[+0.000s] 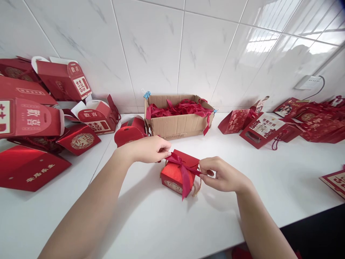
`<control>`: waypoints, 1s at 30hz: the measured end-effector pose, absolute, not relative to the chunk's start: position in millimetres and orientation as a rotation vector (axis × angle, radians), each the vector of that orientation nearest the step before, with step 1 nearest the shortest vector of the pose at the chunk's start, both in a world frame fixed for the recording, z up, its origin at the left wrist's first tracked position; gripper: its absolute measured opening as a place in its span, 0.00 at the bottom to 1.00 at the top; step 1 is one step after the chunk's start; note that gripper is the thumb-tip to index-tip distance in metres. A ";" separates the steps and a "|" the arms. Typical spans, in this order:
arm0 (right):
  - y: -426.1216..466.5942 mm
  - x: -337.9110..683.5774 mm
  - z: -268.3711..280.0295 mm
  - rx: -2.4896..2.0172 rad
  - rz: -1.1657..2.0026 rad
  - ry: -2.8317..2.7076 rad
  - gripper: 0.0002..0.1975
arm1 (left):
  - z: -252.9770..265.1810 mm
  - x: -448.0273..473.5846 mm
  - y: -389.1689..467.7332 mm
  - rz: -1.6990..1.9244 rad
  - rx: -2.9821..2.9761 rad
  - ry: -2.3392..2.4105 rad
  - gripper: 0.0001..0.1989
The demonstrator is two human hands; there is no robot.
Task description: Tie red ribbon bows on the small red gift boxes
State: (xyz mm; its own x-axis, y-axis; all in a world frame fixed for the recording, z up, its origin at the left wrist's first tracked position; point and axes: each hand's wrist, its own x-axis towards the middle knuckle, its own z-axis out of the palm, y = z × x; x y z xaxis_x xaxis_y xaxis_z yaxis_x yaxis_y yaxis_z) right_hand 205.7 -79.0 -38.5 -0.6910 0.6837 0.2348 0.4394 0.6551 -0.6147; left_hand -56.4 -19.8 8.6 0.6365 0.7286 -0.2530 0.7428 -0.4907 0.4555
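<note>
At the middle of a white table [151, 219], a small red gift box [171, 173] sits between a person's two bare hands, a satiny crimson ribbon [185, 183] crossing over its flap with one tail hanging down the near side. The right hand [222, 175] has its grip closed on the ribbon, thumb against fingers, while the left hand [151, 149] pinches the same ribbon at the box's left side. A twisted gold cord [197, 189] loops at the box's right. Level with it, a glossy red box [35, 169] with gold lettering lies at far left, and a red printed item [334, 181] juts in at the right edge. Farther back, more red boxes [31, 120] crowd the left, some stacked, and a red box with a rounded flap [129, 135] rests just left of a cardboard box [179, 126] heaped with ribbons [178, 108]. A blue clip [147, 94] grips its left far corner. Printed red packages [261, 129] line the right, before a white tiled wall [153, 46].
</note>
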 end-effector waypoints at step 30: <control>-85.8 168.6 -51.2 -1.062 0.599 -2.095 0.02 | 12.4 -33.7 -39.2 -0.110 2.406 1.109 0.11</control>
